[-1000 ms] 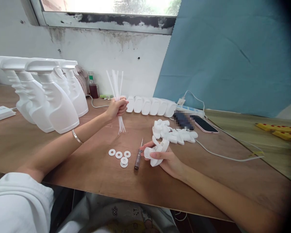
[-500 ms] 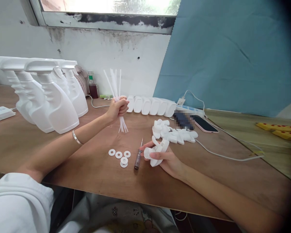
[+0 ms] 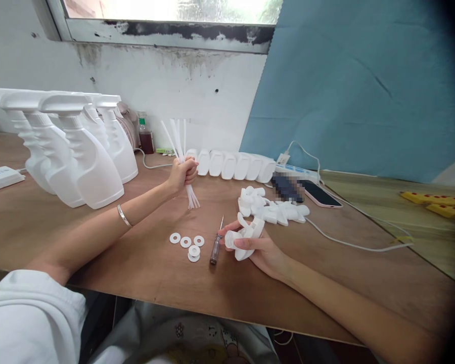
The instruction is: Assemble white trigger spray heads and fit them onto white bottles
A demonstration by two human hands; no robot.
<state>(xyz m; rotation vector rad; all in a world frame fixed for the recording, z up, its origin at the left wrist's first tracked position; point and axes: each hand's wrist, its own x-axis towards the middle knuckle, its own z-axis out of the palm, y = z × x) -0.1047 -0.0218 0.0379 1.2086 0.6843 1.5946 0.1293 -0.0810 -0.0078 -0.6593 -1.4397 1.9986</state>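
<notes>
My left hand (image 3: 184, 173) is closed round a bundle of thin white plastic tubes (image 3: 179, 139), held upright above the table; their lower ends fan out below the fist. In my right hand (image 3: 263, 253) is a white spray bottle trigger head (image 3: 246, 237), its round collar turned to the left. A screwdriver (image 3: 215, 248) with a clear dark handle lies just left of that hand's fingertips. Several flat white washers (image 3: 185, 242) rest on the table between the hands, two of them overlapping. More white trigger heads (image 3: 267, 206) are heaped behind my right hand.
Several white spray bottles (image 3: 87, 156) stand at the left. White caps or covers (image 3: 229, 165) form a row along the wall. Beyond the heap lie a phone (image 3: 322, 194), a power strip (image 3: 298, 173) and a trailing white cable (image 3: 349, 246). A dark bottle (image 3: 146, 141) stands behind.
My left hand has come down slightly and a little to the left with the tubes. My right hand and the trigger head in it have stayed in place.
</notes>
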